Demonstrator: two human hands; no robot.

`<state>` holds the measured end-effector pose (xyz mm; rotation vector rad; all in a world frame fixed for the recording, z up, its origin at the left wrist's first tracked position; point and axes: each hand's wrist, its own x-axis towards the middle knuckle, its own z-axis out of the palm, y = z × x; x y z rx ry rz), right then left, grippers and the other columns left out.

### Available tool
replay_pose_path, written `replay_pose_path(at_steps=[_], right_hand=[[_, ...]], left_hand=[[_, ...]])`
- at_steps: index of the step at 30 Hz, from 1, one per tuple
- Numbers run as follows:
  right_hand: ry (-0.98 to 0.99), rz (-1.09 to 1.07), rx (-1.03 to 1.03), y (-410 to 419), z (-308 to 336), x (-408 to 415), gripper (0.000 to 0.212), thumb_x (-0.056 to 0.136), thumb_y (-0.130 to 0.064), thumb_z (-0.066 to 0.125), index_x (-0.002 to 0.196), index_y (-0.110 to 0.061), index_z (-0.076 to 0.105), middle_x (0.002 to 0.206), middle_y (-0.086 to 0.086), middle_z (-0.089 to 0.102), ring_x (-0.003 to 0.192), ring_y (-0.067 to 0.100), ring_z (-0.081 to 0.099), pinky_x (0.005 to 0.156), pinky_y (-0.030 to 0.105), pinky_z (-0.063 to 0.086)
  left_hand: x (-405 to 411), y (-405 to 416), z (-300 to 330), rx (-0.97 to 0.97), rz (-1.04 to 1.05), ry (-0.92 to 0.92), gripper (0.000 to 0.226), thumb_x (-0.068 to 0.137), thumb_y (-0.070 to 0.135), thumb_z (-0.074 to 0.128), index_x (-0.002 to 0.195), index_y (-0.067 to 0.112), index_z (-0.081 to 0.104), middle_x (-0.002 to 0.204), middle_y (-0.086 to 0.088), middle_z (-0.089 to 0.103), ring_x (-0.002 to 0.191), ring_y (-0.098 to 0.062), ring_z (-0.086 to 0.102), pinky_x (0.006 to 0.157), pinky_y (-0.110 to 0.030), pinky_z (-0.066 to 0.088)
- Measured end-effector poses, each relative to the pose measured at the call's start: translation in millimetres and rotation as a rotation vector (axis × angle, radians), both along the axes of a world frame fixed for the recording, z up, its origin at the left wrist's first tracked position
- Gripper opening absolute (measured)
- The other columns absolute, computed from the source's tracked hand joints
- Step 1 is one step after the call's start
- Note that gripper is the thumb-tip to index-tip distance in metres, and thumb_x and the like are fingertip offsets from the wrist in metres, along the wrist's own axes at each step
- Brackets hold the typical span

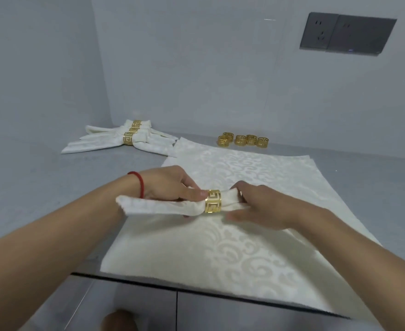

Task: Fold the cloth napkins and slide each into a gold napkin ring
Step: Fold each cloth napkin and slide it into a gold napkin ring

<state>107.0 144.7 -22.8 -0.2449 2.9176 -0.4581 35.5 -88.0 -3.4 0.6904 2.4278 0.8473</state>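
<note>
The flat napkin (256,247) is lying on the table (41,187), reaching to the table's near edge. Just above the flat napkin, two hands are holding a rolled napkin (163,207) sitting inside a ring (213,201). Behind the flat napkin, loose rings (243,140) are sitting together. Behind and left of it, finished napkins (122,139) are lying piled.

A rolled white napkin (163,207) sits threaded through a gold fretwork ring (213,201), above flat napkins (232,254).

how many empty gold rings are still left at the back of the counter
5 loose rings in a cluster by the wall: two at its left end, one partly behind the other, then three in a row to the right. More could be hidden.
</note>
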Motion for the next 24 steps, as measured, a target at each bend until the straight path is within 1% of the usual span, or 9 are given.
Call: replay_pose_path(at_steps=[4, 8, 10, 13, 16, 18, 21, 22, 24], right_hand=[[-0.066, -0.064, 0.110, -12, -19, 9, 0.060, 0.091, -0.062, 0.062, 0.132, -0.026, 0.037, 0.108, -0.004, 0.060, 0.092, 0.015, 0.060, 0.086, 0.037, 0.053], [0.185, 0.004, 0.259, -13, -14, 13, 0.082, 0.081, -0.077, 0.061, 0.144, -0.031, 0.037, 0.134, -0.007, 0.051, 0.118, 0.019, 0.054, 0.099, 0.043, 0.048], [0.295, 0.118, 0.085, -17, -19, 8, 0.069, 0.085, -0.070, 0.064, 0.142, -0.038, 0.045, 0.137, -0.012, 0.053, 0.124, 0.013, 0.052, 0.102, 0.043, 0.046], [0.320, 0.183, -0.105, -19, -31, -1, 0.040, 0.089, -0.060, 0.067, 0.123, -0.039, 0.063, 0.116, -0.021, 0.066, 0.106, 0.000, 0.060, 0.092, 0.033, 0.052], [0.344, 0.159, -0.215, -18, -31, 1, 0.036, 0.089, -0.051, 0.073, 0.119, -0.033, 0.069, 0.110, -0.022, 0.070, 0.093, -0.012, 0.059, 0.077, 0.012, 0.044], [0.333, 0.157, -0.229, -16, -33, 1, 0.040, 0.088, -0.050, 0.074, 0.123, -0.031, 0.069, 0.112, -0.021, 0.069, 0.086, -0.016, 0.056, 0.073, 0.008, 0.040], [0.257, 0.056, -0.240, -13, -31, 2, 0.057, 0.088, -0.059, 0.067, 0.136, -0.030, 0.058, 0.120, -0.017, 0.065, 0.094, -0.006, 0.059, 0.079, 0.013, 0.042], [0.244, -0.009, -0.284, -9, -29, 4, 0.049, 0.092, -0.057, 0.062, 0.131, -0.027, 0.061, 0.116, -0.014, 0.067, 0.096, 0.000, 0.062, 0.082, 0.019, 0.047], [0.220, -0.132, -0.380, 3, -23, 9, 0.033, 0.101, -0.046, 0.052, 0.107, -0.019, 0.071, 0.100, -0.008, 0.073, 0.094, 0.012, 0.067, 0.087, 0.029, 0.052]], left_hand=[[5, -1, -22, 0.037, 0.056, 0.068, 0.033, 0.084, 0.054, 0.070, 0.100, 0.027, 0.078, 0.051, 0.018, 0.059, 0.047, 0.003, 0.050, 0.050, -0.009, 0.037], [8, -6, -36, 0.149, 0.076, 0.067, 0.034, 0.076, 0.056, 0.077, 0.091, 0.026, 0.080, 0.057, 0.006, 0.051, 0.052, -0.008, 0.044, 0.049, -0.017, 0.035], [11, -6, -40, 0.177, 0.080, 0.083, 0.033, 0.076, 0.056, 0.078, 0.090, 0.026, 0.080, 0.054, 0.009, 0.048, 0.050, -0.006, 0.041, 0.049, -0.017, 0.033], [11, -8, -41, 0.201, 0.095, 0.099, 0.031, 0.074, 0.056, 0.079, 0.089, 0.028, 0.080, 0.057, 0.006, 0.047, 0.051, -0.008, 0.039, 0.051, -0.019, 0.032], [9, -11, -41, 0.170, 0.106, 0.123, 0.034, 0.072, 0.055, 0.081, 0.094, 0.029, 0.079, 0.061, 0.005, 0.049, 0.054, -0.008, 0.043, 0.057, -0.021, 0.035], [8, -11, -42, 0.124, 0.107, 0.153, 0.039, 0.071, 0.055, 0.082, 0.100, 0.031, 0.077, 0.067, 0.005, 0.051, 0.058, -0.007, 0.047, 0.060, -0.021, 0.037], [9, -10, -41, 0.123, 0.148, 0.146, 0.047, 0.070, 0.051, 0.084, 0.110, 0.032, 0.070, 0.076, 0.007, 0.055, 0.067, -0.006, 0.054, 0.066, -0.022, 0.040], [10, -11, -41, 0.133, 0.169, 0.118, 0.050, 0.069, 0.050, 0.085, 0.113, 0.032, 0.068, 0.079, 0.007, 0.056, 0.070, -0.006, 0.056, 0.067, -0.022, 0.041], [12, -14, -41, 0.154, 0.206, 0.060, 0.055, 0.070, 0.052, 0.084, 0.117, 0.033, 0.064, 0.089, 0.007, 0.058, 0.078, -0.007, 0.059, 0.072, -0.023, 0.044]])
